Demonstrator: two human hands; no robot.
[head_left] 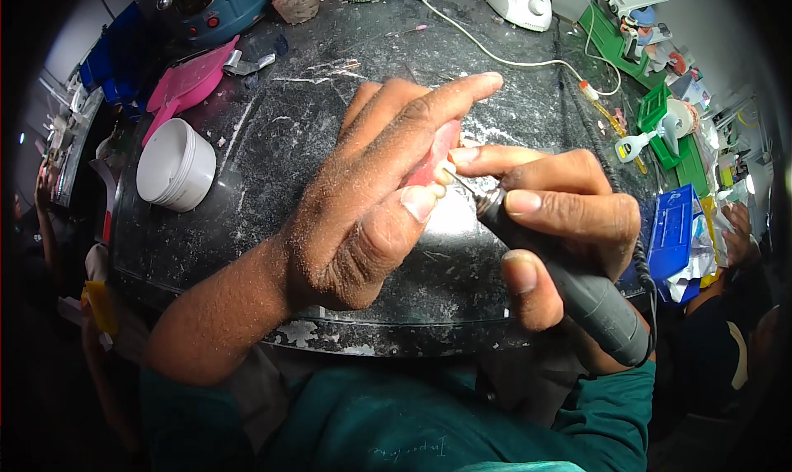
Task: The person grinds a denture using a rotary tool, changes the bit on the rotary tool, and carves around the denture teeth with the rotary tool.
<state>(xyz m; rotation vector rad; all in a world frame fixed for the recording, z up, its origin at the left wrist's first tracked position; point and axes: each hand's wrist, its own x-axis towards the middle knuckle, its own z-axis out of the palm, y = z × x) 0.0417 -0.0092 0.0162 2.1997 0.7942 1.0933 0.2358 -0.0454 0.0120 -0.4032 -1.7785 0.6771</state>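
A pink denture [429, 163] with cream teeth is gripped between the thumb and fingers of my left hand [363, 191]. White dust covers that hand and its wrist. My right hand [569, 208] holds a black rotary handpiece [577, 295] like a pen, its cord running off the back end. The thin metal bur [462, 182] at its tip reaches the denture's teeth; whether it touches them I cannot tell. My right index finger rests against the denture's edge. Part of the denture is hidden behind my left fingers.
Dust lies over the black worktop [272, 158]. A white tub [176, 165] and a pink dustpan [194, 77] stand left. Behind are a blue machine [216, 14] and a white control box [520, 2] with a cable. Blue [672, 231] and green bins [653, 113] line the right, near other people's hands.
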